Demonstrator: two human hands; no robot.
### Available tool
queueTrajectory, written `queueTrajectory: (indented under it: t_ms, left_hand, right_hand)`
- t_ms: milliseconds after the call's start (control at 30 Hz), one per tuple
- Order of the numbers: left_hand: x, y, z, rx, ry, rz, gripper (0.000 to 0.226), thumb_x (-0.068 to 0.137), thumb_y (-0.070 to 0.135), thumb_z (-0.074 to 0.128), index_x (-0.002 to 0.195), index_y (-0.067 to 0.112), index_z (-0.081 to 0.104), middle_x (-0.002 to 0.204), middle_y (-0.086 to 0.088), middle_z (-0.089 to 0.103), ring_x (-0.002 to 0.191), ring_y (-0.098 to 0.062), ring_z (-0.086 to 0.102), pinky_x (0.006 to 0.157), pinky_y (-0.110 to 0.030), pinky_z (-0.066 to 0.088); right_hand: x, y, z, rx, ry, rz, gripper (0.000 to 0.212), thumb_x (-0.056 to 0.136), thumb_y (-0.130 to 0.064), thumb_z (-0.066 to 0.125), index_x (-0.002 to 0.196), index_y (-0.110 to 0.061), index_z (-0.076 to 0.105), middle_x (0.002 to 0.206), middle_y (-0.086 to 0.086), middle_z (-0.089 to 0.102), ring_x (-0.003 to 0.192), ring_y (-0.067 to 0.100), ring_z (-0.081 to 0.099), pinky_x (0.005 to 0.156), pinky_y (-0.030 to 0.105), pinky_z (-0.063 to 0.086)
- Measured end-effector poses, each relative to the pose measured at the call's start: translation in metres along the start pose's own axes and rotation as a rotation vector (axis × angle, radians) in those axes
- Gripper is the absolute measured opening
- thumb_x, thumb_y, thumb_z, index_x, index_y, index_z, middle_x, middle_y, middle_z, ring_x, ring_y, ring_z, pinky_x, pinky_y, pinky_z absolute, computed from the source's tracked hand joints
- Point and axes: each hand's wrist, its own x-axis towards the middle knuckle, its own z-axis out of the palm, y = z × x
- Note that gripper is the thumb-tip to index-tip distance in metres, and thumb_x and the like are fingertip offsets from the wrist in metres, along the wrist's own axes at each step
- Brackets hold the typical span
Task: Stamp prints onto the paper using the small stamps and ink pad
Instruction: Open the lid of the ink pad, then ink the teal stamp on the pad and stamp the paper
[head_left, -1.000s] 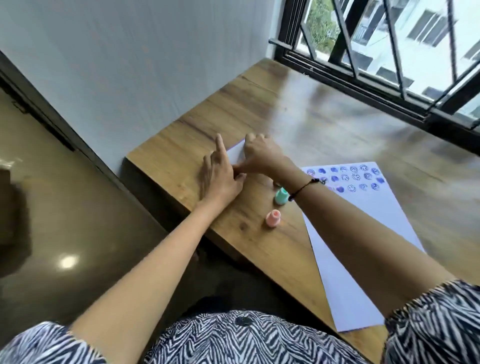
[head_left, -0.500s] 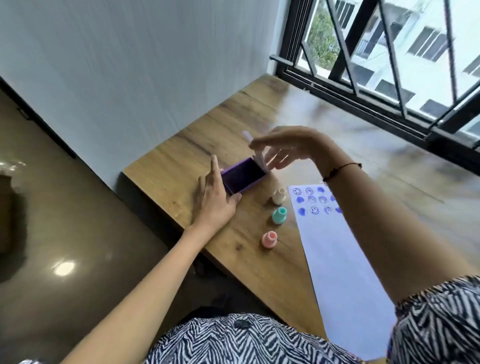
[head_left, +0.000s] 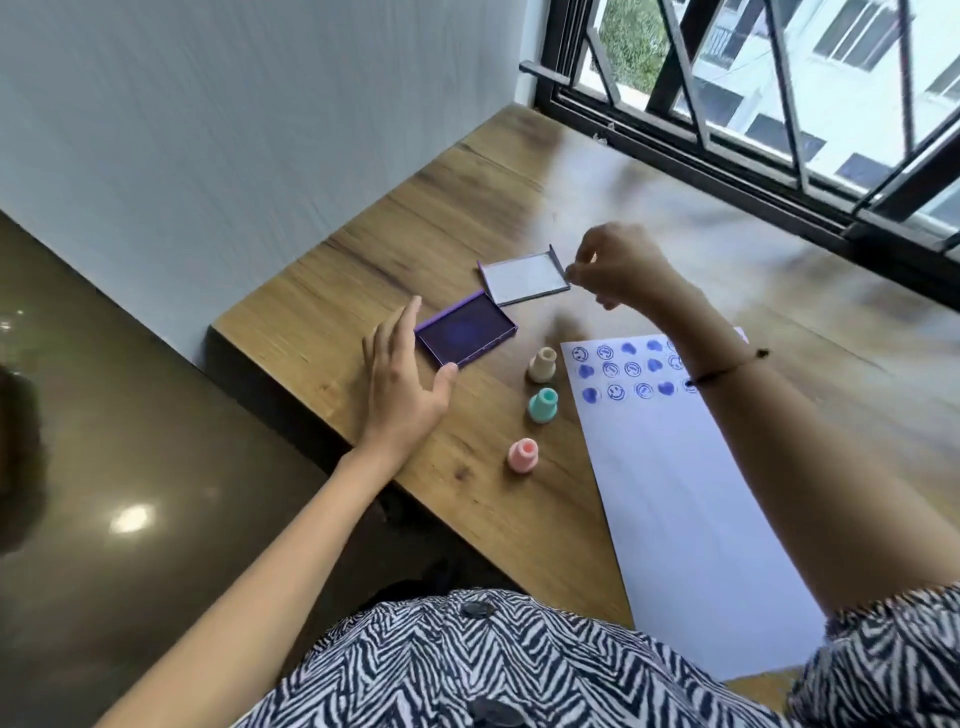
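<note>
The purple ink pad (head_left: 465, 335) lies open on the wooden table (head_left: 467, 208). My left hand (head_left: 402, 387) rests open against its left side, thumb at its near corner. The pad's white-lined lid (head_left: 524, 278) lies flat just behind it. My right hand (head_left: 621, 270) pinches the lid's right edge with thumb and forefinger. Three small stamps stand in a row beside the paper: beige (head_left: 543, 364), teal (head_left: 543, 405) and pink (head_left: 522, 454). The white paper (head_left: 675, 493) lies to the right, with rows of blue smiley and heart prints across its top, partly hidden by my right forearm.
A grey wall runs along the table's left edge. A barred window (head_left: 779, 119) closes off the far side. The table's near-left edge drops to a dark glossy floor (head_left: 130, 467).
The lid has come off the ink pad and now lies flat behind it, carried there by my right hand. My left hand has stayed beside the pad.
</note>
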Motion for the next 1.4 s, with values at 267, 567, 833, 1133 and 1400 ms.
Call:
queueTrajectory:
  t_ms: [267,567,833,1133,1400]
  left_hand:
    - [-0.028,0.014,-0.002,-0.198,0.002,0.086,0.033,0.079,0.001,0.057,0.112,0.005,0.056,0.107,-0.014,0.057,0.084,-0.010,0.053,0.081,-0.005,0.040]
    - [-0.032,0.025,-0.001,-0.675,-0.266,-0.290,0.018,0.086,0.009,0.055,0.102,0.014,0.060,0.087,-0.007,0.064,0.064,-0.006,0.062,0.062,-0.019,0.051]
    - [-0.023,0.035,-0.017,-1.038,-0.305,-0.480,0.017,0.086,0.006,0.052,0.100,0.007,0.061,0.080,-0.007,0.062,0.066,-0.010,0.059,0.065,-0.017,0.051]
    - [-0.015,0.025,-0.026,-1.198,-0.176,-0.620,0.008,0.084,0.008,0.055,0.081,0.005,0.062,0.072,-0.008,0.059,0.060,-0.009,0.058,0.058,-0.014,0.049]
    - [-0.018,0.017,-0.017,-1.114,-0.086,-0.605,0.009,0.085,0.008,0.055,0.082,0.009,0.063,0.070,-0.007,0.060,0.061,-0.011,0.058,0.057,-0.015,0.051]
  right_hand:
    - [-0.101,-0.011,0.041,-0.096,-0.040,-0.151,0.032,0.079,-0.038,0.065,0.089,-0.008,0.061,0.087,0.017,0.066,0.084,0.034,0.058,0.064,0.034,0.041]
    - [-0.110,-0.018,0.061,0.168,0.202,-0.213,0.010,0.077,-0.010,0.060,0.086,-0.008,0.064,0.076,0.006,0.064,0.078,0.031,0.061,0.065,0.033,0.042]
    - [-0.101,-0.044,0.058,0.569,0.127,-0.146,0.015,0.076,-0.001,0.060,0.088,-0.006,0.068,0.073,0.014,0.065,0.069,0.030,0.063,0.067,0.036,0.051]
    - [-0.074,-0.053,0.055,0.459,0.140,-0.197,0.018,0.074,0.003,0.057,0.085,-0.007,0.068,0.068,0.009,0.061,0.060,0.024,0.055,0.055,0.024,0.042]
    - [-0.025,-0.076,0.074,-0.186,0.014,-0.469,0.017,0.079,0.001,0.051,0.093,0.004,0.061,0.101,0.021,0.063,0.086,0.033,0.058,0.063,0.035,0.040]
